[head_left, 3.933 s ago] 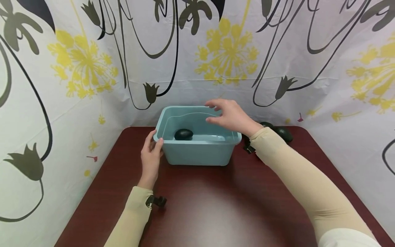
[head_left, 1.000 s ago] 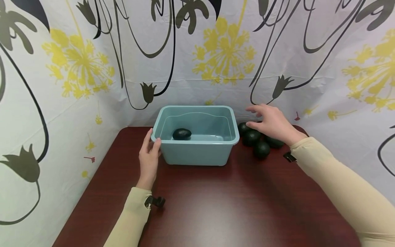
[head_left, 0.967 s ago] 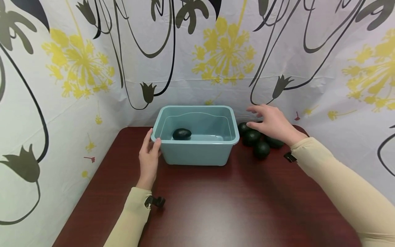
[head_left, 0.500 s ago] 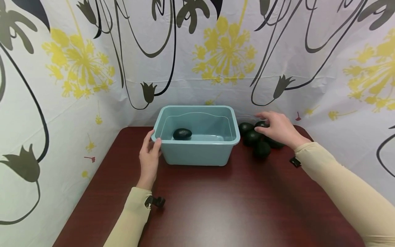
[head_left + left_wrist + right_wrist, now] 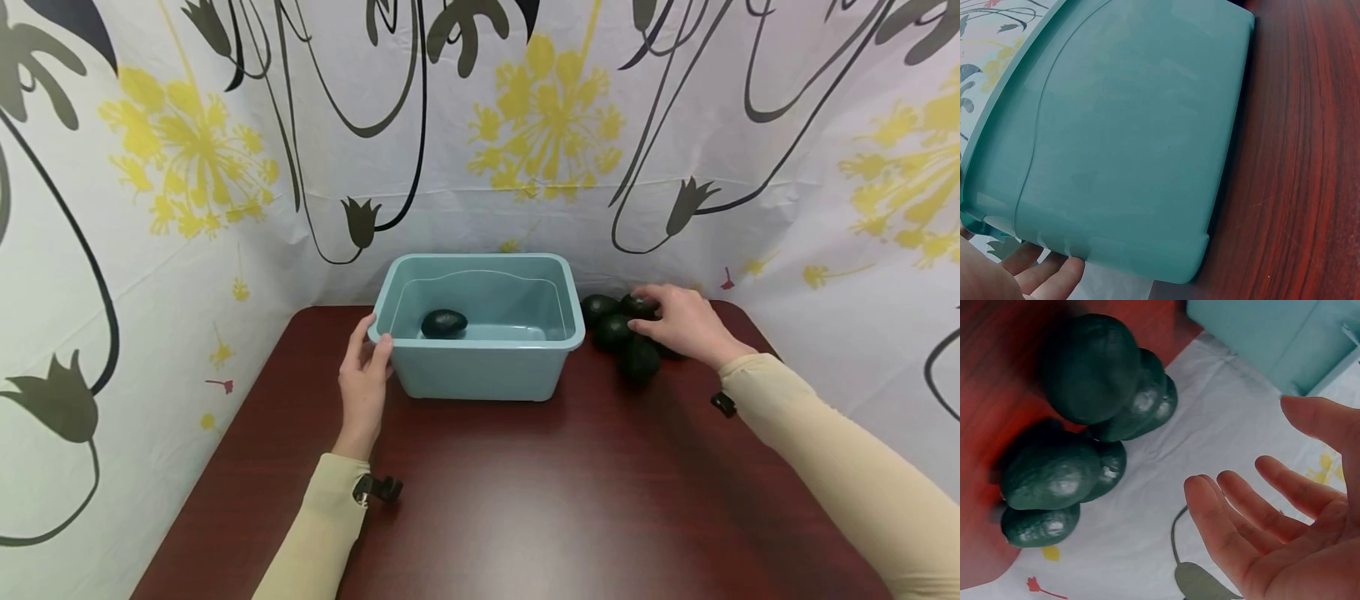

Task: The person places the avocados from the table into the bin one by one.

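Note:
A light blue plastic bin [image 5: 480, 371] stands at the back of the table, one dark green avocado [image 5: 444, 323] lying inside on the left. My left hand [image 5: 363, 387] grips the bin's front left corner, thumb at the front and fingers along the side. In the left wrist view, fingertips [image 5: 1072, 265] touch the outer wall below the rim. My right hand [image 5: 686, 325] reaches over a cluster of avocados [image 5: 613, 333] right of the bin, fingers parted. The right wrist view shows nothing between thumb and fingers, with avocados [image 5: 1091, 369] just beyond them.
The dark red wooden table [image 5: 495, 483] extends in front of the bin. White cloth [image 5: 480, 217] printed with flowers surrounds it at the back and both sides. A small black device [image 5: 378, 487] is worn on the left wrist, another [image 5: 723, 405] on the right.
My right hand has moved from above the bin to the avocados on the right, then lowered toward them, open throughout. My left hand has stayed on the bin's corner.

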Demonstrator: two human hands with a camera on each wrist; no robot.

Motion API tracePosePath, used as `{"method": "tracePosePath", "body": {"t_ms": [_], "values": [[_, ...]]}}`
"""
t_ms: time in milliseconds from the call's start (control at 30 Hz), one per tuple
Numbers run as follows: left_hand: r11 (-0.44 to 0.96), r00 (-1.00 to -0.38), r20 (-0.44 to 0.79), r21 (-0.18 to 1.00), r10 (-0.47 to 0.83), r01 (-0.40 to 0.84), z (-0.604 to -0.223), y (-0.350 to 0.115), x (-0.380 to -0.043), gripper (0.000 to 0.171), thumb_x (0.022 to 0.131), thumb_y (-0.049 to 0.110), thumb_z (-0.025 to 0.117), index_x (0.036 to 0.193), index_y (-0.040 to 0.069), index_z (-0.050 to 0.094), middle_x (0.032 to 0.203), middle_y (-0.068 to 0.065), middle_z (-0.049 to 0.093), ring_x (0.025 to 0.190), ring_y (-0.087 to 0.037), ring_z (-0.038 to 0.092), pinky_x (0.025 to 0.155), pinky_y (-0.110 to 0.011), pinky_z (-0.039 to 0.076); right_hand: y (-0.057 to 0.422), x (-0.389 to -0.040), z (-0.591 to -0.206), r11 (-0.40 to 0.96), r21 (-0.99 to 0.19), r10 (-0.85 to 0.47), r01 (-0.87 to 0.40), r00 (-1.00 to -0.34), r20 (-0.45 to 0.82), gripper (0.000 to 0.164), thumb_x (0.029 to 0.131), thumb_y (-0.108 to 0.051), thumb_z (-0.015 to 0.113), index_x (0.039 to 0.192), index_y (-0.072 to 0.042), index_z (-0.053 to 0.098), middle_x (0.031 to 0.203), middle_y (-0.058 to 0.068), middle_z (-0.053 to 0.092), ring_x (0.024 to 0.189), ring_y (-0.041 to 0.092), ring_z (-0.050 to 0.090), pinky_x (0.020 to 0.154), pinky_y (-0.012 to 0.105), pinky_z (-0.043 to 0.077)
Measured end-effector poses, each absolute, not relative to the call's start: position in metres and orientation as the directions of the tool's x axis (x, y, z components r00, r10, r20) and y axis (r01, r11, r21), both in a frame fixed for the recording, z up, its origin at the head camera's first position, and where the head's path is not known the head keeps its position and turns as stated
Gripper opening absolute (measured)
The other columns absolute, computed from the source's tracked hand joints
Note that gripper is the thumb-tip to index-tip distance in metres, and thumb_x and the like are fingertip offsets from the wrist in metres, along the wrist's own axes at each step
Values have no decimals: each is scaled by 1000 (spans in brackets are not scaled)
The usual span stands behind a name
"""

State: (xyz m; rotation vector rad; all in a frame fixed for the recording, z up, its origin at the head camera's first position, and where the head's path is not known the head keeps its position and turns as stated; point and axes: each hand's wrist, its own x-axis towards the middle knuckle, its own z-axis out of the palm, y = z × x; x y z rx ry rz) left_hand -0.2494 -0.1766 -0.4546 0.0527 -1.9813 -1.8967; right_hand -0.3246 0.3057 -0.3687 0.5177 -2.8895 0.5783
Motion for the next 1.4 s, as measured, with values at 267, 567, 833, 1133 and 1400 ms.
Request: {"method": "tracePosePath", "body": {"t_ms": [267,567,833,1133,1400], "values": [[85,-913,282,959,-295,269,-455,-176,-248,54,96,51,64,147,42,48,139,-4,53,120,-24,57,99,-55,46,313,-323,-389,878,-347,-291,-331,-943,164,51,91,-33,75,132,-6,63,117,25,65,106,41,61,82,60,48],[88,-912,281,960,-297,267,-457,-176,-249,54,95,52,64,146,43,48,138,-4,54,120,-24,58,99,-55,47,321,-321,-413,896,-357,-249,-265,-964,91,57,91,-40,73,133,-3,61,117,26,65,102,40,62,75,59,50],[86,-917,274,962,-291,260,-455,-177,-248,54,97,48,64,148,40,47,139,-5,53,121,-23,57,100,-55,46,323,-316,-429,899,-368,-234,-240,-970,62,56,91,-41,73,131,-3,63,112,23,68,100,37,63,73,56,51],[90,-926,256,967,-278,240,-427,-169,-227,56,101,38,62,152,27,45,141,-11,53,121,-24,57,99,-49,48,323,-317,-439,914,-345,-207,-215,-976,62,67,87,-49,75,133,-2,61,118,23,67,99,41,63,71,58,51],[88,-925,257,966,-279,241,-428,-169,-228,56,100,38,63,152,28,45,141,-11,53,121,-24,57,99,-49,49,320,-315,-446,922,-340,-188,-187,-982,32,81,84,-56,75,139,-1,51,129,27,59,109,46,59,81,65,48]]}}
